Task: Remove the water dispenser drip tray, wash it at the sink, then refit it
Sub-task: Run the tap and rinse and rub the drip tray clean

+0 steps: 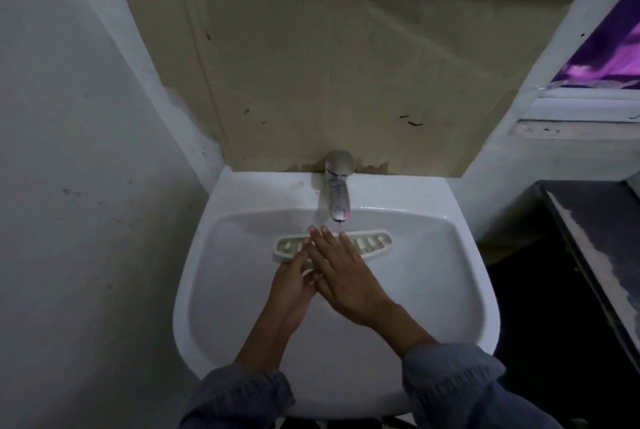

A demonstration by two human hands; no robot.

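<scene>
The drip tray point(375, 244), a pale curved piece with a row of oval slots, lies across the far part of the basin, a little below the middle of the frame, just under the tap. Its middle is hidden behind the hands. The white sink point(460, 290) holds it; the tray rests on the sloping inner wall near the back.

The right hand point(341, 278) is spread flat, palm down, fingers straight and pointing toward the upper left, lying over the left hand and over the tray's centre; it grips nothing. The left hand point(292, 285) sits beneath it, fingers extended toward the tray's left half; whether it touches the tray or only the other hand, I cannot tell. Both forearms come up from the bottom edge in grey-blue sleeves point(453, 383).

The chrome tap point(337, 186) stands at the back rim, a thin stream falling from its spout. Behind it a sheet of cardboard point(311, 82) covers the wall.
</scene>
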